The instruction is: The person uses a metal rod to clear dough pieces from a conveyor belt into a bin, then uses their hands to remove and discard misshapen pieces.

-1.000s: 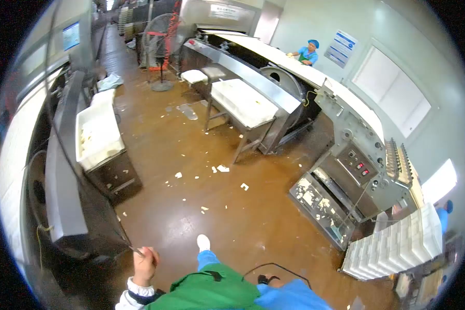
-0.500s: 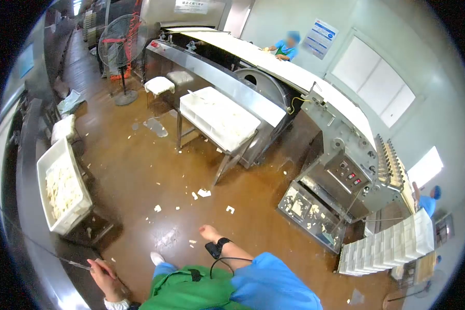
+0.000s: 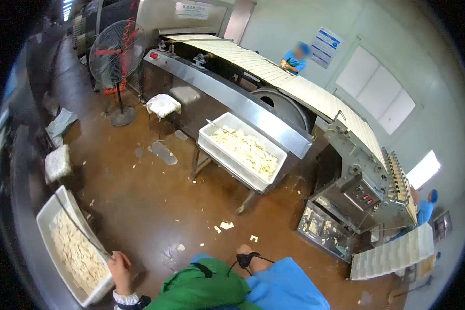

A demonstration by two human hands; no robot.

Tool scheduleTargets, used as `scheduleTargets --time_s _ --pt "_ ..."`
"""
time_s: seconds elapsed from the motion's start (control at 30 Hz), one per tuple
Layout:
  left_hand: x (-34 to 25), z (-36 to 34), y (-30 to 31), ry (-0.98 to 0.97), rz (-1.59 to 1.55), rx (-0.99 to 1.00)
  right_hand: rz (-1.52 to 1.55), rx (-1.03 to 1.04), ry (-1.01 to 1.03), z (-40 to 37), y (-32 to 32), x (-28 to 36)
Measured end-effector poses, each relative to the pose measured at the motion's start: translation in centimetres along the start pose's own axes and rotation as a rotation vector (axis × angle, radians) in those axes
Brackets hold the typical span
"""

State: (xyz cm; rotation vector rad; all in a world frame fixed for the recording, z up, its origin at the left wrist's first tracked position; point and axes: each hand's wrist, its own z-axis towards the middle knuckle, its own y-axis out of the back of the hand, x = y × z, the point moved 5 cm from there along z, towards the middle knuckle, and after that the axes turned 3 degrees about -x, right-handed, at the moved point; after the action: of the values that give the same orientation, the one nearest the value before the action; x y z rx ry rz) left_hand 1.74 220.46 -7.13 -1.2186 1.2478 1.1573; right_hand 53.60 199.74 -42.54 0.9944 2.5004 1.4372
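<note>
Head view: your left hand (image 3: 120, 266) is fisted around the near end of a thin metal rod (image 3: 80, 227). The rod's long axis runs away and leftward over the white tray (image 3: 95, 293) of pale pieces (image 3: 72, 253), at its near right corner. Your right hand (image 3: 245, 254) hangs well apart, and you cannot tell how its fingers are set.

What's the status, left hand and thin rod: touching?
Touching. Head view: the left hand is closed around the thin rod at its lower end, beside the white crate.
</note>
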Motion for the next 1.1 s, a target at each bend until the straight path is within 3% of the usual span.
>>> scheduleTargets --time_s 0.1,0.13,0.2,0.37,0.47,0.57,0.7,0.8,0.97,1.1 --pt "1.5 8.7 -2.8 0.101 0.022 0.007 0.046 -0.044 -0.051 3.5 4.7 5.5" --pt "1.3 11.7 -4.3 0.004 0.016 0.028 0.053 -0.047 -0.067 5.4 6.5 7.4" --pt "0.3 17.1 -7.0 -0.012 0.060 0.080 0.053 -0.020 -0.071 9.3 8.5 9.4" --pt "1.3 31.2 -13.7 0.006 0.096 0.094 -0.002 0.134 0.055 23.8 9.2 11.3" --pt "0.3 39.6 -16.8 -0.004 0.178 0.150 -0.043 0.150 0.160 32.7 13.1 14.4" --pt "-0.8 47.4 -20.1 0.080 0.083 0.082 -0.024 -0.013 0.222 40.8 20.6 18.5" --pt "-2.0 58.0 -25.0 0.107 0.101 0.143 0.460 -0.343 0.145 50.2 31.4 23.5" --pt "-2.3 66.6 -27.8 -0.050 0.159 0.147 0.542 -0.478 -0.063 54.4 40.3 27.6" --pt "-1.2 83.1 -32.5 -0.220 0.131 0.275 0.610 -0.519 -0.289 63.3 48.4 31.7" --pt "-3.6 93.8 -38.9 -0.138 0.105 0.375 0.507 -0.626 -0.322 70.2 54.1 33.5"
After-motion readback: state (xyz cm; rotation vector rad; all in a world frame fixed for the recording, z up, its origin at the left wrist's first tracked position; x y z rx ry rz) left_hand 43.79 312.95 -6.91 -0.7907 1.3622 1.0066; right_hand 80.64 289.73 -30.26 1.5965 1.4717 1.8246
